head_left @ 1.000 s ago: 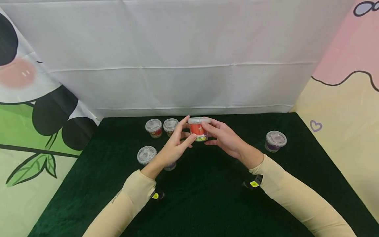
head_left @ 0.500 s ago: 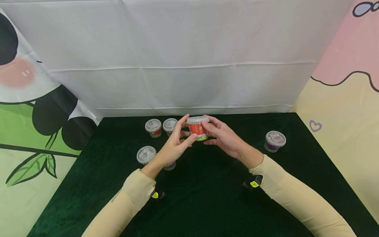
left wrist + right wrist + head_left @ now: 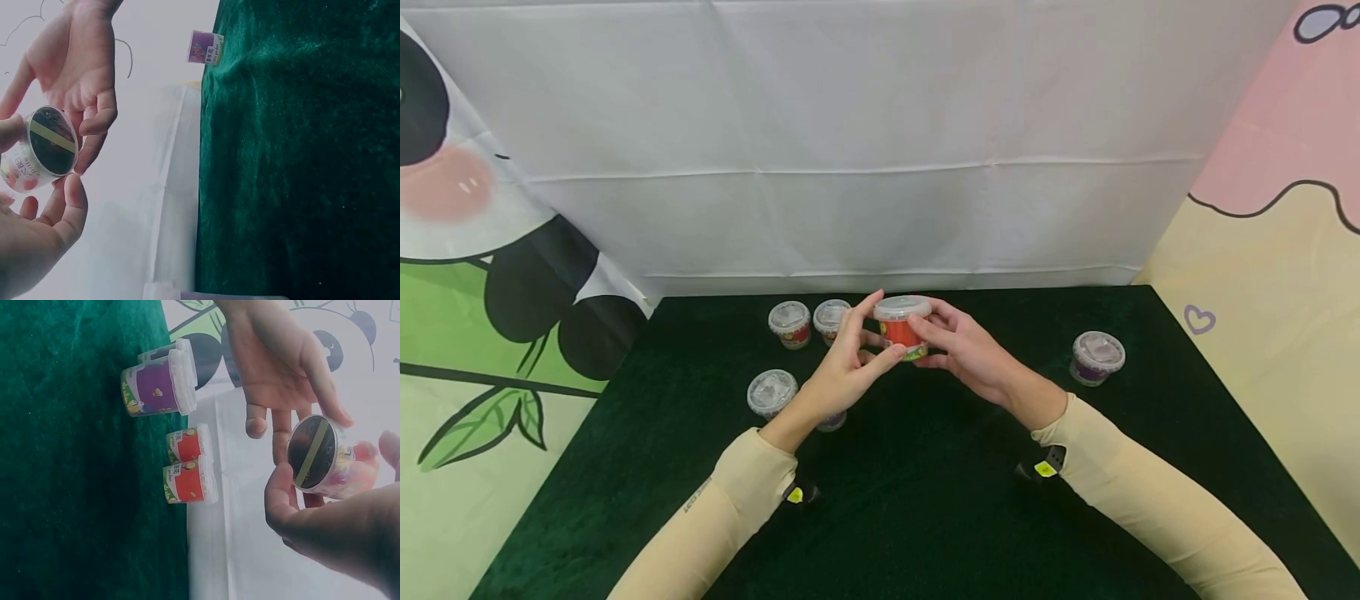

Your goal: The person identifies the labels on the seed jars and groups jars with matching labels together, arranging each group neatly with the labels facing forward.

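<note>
A small clear plastic tub (image 3: pixel 901 332) with a red label and a clear lid is held up above the far part of the table. My left hand (image 3: pixel 838 367) grips it from the left, thumb low on the front. From the right, my right hand (image 3: pixel 973 354) grips it with the thumb near the lid. Seen from below in the left wrist view, the tub's base (image 3: pixel 54 140) is dark with a yellowish strip across it. The right wrist view shows this same dark base (image 3: pixel 312 452) tilted between both hands.
Two red-label tubs (image 3: pixel 789 325) stand at the back left. Nearer, another lidded tub (image 3: pixel 772 393) stands beside one (image 3: pixel 832 421) mostly hidden by my left forearm. A purple-label tub (image 3: pixel 1097 358) stands at the right. Dark green cloth (image 3: pixel 925 500) covers the table; a white sheet (image 3: pixel 880 208) hangs behind.
The tub has tipped slightly in my hands, so more of its lid top faces the head camera. Both hands stay in nearly the same place. The other tubs have not moved.
</note>
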### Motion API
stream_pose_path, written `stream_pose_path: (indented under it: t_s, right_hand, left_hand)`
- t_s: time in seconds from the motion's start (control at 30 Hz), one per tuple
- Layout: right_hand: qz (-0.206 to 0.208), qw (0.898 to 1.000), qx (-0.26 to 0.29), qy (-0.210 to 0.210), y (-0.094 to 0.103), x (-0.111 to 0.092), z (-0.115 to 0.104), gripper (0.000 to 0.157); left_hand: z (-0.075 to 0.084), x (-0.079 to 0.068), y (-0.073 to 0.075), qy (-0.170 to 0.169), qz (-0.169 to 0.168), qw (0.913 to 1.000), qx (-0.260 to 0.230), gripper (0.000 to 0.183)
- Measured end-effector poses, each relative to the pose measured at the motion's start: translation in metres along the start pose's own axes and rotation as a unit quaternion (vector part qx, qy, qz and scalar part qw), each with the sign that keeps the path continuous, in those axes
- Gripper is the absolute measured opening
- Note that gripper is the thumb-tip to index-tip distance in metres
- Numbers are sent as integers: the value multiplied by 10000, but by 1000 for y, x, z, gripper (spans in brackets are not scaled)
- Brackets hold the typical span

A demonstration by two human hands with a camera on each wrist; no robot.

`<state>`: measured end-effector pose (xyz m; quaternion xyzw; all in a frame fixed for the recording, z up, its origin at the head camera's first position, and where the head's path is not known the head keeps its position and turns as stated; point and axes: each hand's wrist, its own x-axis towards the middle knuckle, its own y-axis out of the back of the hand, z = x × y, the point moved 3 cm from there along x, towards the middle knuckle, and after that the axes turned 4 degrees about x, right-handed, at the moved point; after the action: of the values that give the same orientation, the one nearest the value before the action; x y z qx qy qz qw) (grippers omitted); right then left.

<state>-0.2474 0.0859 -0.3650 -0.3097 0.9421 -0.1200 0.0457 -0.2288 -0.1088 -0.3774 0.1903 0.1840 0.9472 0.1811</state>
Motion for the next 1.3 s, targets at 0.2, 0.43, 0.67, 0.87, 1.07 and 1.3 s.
stream_pose_path:
  t_s: [0.2, 0.43, 0.67, 0.87, 1.07, 1.3]
  right_hand:
    - [-13, 10000, 8, -56, 0, 1, 0, 58]
    - [86, 9999, 80, -3, 1, 2, -3, 55]
    - [134, 9997, 204, 91, 2, 2, -4, 54]
    - [158, 9993, 324, 43, 1, 1, -3, 54]
    - [143, 9993, 344, 25, 0, -1, -4, 53]
    - [141, 9995, 270, 74, -2, -2, -8, 55]
  left_hand:
    - [-2, 0, 2, -89, 78, 9999, -6, 73]
    - [0, 0, 7, -194, 128, 9994, -241, 70]
    - [2, 2, 12, -441, 200, 9974, -532, 55]
    - [4, 3, 14, -341, 261, 9955, -843, 49]
    - [2, 2, 16, -306, 389, 9945, -925, 48]
    - [3, 3, 17, -279, 514, 9941, -916, 47]
